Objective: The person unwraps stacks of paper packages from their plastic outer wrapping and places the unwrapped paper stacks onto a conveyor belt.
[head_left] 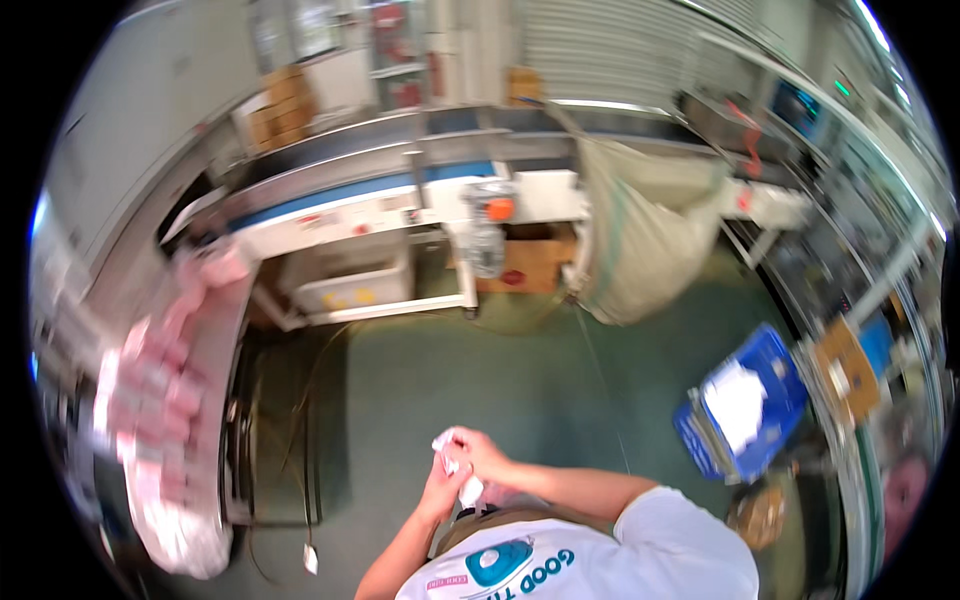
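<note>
In front of my waist both hands are together on a small crumpled white thing [470, 490], perhaps thin film or paper; its kind is too blurred to tell. My left hand [440, 487] closes on it from the near left side. My right hand [480, 456] grips it from above and the right, fingers bent round it. One white end sticks out past the fingers at the far side, and another hangs below between the palms. The fingers hide the part in the middle.
Pink-and-white packs [165, 390] crowd a table along the left. A conveyor [330, 200] crosses the far side, with a pale woven sack [650, 230] hanging from it. Right of me stand a blue crate [775, 375] and a cardboard box [848, 370]. A cable lies on the green floor [480, 370].
</note>
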`<state>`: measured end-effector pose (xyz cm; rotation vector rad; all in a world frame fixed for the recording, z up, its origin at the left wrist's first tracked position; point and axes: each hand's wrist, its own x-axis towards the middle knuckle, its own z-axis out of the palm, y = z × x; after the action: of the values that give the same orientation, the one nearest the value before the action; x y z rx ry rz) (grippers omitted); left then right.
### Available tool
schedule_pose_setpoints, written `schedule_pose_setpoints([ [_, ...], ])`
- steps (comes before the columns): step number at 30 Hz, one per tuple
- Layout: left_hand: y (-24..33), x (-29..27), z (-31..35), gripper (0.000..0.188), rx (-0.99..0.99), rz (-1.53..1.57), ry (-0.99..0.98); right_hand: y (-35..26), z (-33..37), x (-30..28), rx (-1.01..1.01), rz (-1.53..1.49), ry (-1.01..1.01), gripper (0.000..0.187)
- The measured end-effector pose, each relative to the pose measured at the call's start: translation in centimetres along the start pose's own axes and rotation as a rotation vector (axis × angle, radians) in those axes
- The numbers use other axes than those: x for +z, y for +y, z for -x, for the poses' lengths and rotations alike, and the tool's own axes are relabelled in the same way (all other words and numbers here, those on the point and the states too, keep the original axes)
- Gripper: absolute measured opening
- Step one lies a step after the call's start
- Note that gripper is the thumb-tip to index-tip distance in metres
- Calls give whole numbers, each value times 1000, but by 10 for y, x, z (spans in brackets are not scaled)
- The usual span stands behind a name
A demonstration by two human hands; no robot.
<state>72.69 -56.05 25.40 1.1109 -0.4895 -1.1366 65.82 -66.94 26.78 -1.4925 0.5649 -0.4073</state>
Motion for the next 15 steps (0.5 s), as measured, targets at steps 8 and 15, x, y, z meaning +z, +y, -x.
schedule_pose_setpoints([
  [8,-5,84,-168,45,-493,-212,-607,-4,-8,-148,149,-65,609,23],
  [15,-46,193,-254,35,-843,-94,-547,-6,13,-292,191,-246,786,27],
])
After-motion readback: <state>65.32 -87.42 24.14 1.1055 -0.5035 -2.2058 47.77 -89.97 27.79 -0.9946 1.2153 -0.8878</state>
